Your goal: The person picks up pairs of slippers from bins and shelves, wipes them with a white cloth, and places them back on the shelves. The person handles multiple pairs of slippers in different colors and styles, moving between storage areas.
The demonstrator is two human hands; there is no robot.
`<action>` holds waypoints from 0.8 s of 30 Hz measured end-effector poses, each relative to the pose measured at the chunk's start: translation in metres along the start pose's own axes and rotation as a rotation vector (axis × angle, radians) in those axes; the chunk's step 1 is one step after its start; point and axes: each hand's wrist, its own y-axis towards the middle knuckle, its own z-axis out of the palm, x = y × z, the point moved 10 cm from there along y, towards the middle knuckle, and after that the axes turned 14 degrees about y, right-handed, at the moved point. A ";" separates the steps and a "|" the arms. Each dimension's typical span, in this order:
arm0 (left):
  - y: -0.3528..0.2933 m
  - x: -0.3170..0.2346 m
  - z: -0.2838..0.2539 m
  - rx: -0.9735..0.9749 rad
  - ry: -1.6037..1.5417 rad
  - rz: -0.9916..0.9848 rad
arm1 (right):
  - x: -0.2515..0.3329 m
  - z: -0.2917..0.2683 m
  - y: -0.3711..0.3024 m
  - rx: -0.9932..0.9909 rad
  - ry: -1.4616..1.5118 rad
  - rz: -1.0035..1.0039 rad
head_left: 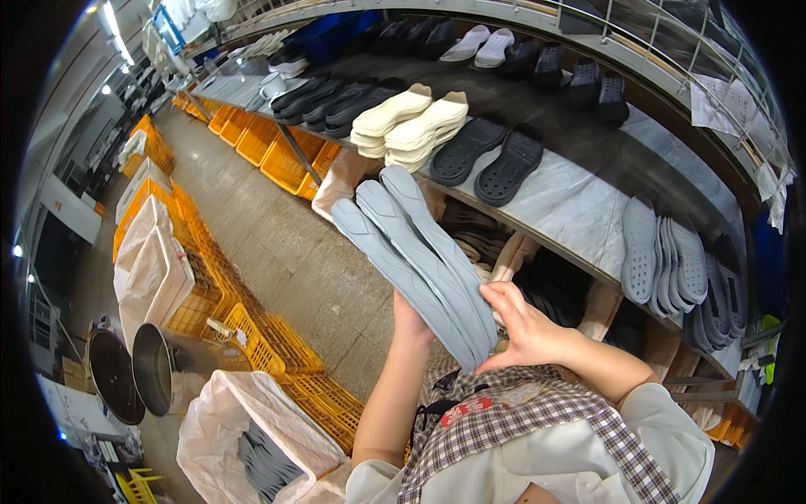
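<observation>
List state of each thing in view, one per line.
grey soles: fanned stack of about three, held up in both hands
left hand: gripping the soles from behind
right hand: fingers on the soles' lower front
cream soles: stacked on the shelf
black soles: lying flat on the shelf, tread up
bag: open, grey soles inside
yellow crates: lined up on the floor

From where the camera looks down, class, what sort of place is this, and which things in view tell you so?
Most likely a shoe factory or sole workshop. Both hands hold a fan of grey soles, a long shelf carries stacks of cream, black and grey soles, and yellow crates line the floor.
</observation>
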 end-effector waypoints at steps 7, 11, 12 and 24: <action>-0.014 -0.014 -0.018 0.002 -0.057 0.038 | 0.001 0.019 0.009 0.071 0.101 0.043; -0.022 -0.024 -0.010 0.031 0.054 0.055 | -0.019 0.006 0.020 -0.080 0.586 0.162; -0.023 -0.025 -0.005 0.041 0.095 0.066 | -0.031 0.006 0.021 -0.135 0.751 0.257; -0.029 -0.032 0.021 0.132 0.584 0.174 | -0.040 -0.001 0.020 -0.108 0.742 0.242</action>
